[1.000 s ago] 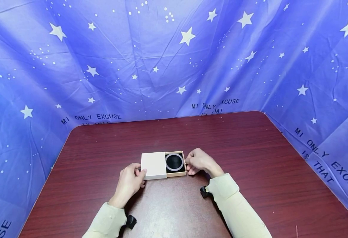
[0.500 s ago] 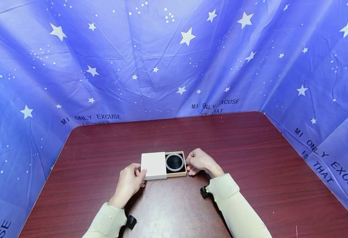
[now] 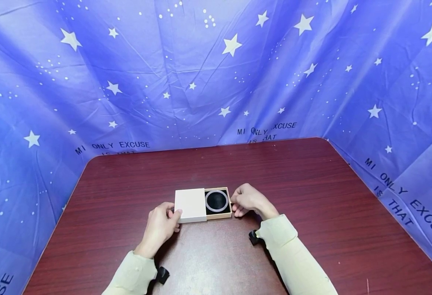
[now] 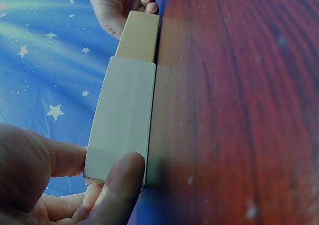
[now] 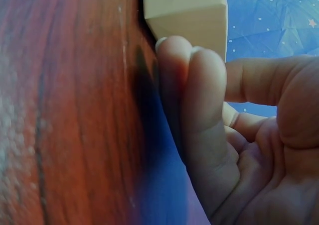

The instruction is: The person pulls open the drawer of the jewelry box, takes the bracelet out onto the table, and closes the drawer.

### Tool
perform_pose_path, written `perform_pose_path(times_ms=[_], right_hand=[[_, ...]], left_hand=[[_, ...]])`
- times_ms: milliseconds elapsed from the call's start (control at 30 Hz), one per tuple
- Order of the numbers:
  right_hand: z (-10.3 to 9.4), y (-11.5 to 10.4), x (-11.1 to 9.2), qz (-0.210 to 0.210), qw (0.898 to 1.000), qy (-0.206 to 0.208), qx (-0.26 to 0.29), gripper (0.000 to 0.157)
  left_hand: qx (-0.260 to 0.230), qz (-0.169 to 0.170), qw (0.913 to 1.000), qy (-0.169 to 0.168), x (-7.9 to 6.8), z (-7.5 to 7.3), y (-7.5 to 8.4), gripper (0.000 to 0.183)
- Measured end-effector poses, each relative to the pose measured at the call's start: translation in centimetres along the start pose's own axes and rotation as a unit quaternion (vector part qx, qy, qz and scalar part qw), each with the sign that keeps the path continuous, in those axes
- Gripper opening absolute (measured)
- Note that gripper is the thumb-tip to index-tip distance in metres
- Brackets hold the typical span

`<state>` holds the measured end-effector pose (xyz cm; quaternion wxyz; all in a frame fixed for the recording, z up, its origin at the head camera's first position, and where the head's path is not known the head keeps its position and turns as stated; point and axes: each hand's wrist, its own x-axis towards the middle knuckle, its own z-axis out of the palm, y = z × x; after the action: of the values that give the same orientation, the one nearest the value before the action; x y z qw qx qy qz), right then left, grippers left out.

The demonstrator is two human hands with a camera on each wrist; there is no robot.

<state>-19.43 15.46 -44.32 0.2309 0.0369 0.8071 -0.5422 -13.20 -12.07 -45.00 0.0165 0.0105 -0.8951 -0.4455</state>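
A white slide-out gift box sleeve (image 3: 190,205) lies on the table, its kraft-coloured drawer (image 3: 219,216) pulled partly out to the right. Within the drawer's black lining sits a pale grey bangle (image 3: 207,208). My left hand (image 3: 160,223) grips the sleeve's left end, thumb on the near side, as the left wrist view also shows. At the drawer's right end is my right hand (image 3: 247,199), fingers curled and tips right at the end wall; in the right wrist view its foremost fingers (image 5: 207,95) cover the place where it pinches.
The dark red wooden table (image 3: 293,172) has rounded far corners. Blue star-printed cloth (image 3: 186,61) hangs behind it and along both sides. Each wrist wears a black camera strap piece (image 3: 162,275) below a cream sleeve (image 3: 284,233).
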Motion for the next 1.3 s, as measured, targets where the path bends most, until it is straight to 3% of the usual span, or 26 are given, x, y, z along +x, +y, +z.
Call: perform_pose_path(times_ms=[1300], right_hand=[[-0.39,-0.50,-0.30,-0.007,1.000,0.013,0.009,0.012]], left_hand=[[-0.010,-0.006,0.9999,-0.005,-0.12,-0.10,0.25,0.032]])
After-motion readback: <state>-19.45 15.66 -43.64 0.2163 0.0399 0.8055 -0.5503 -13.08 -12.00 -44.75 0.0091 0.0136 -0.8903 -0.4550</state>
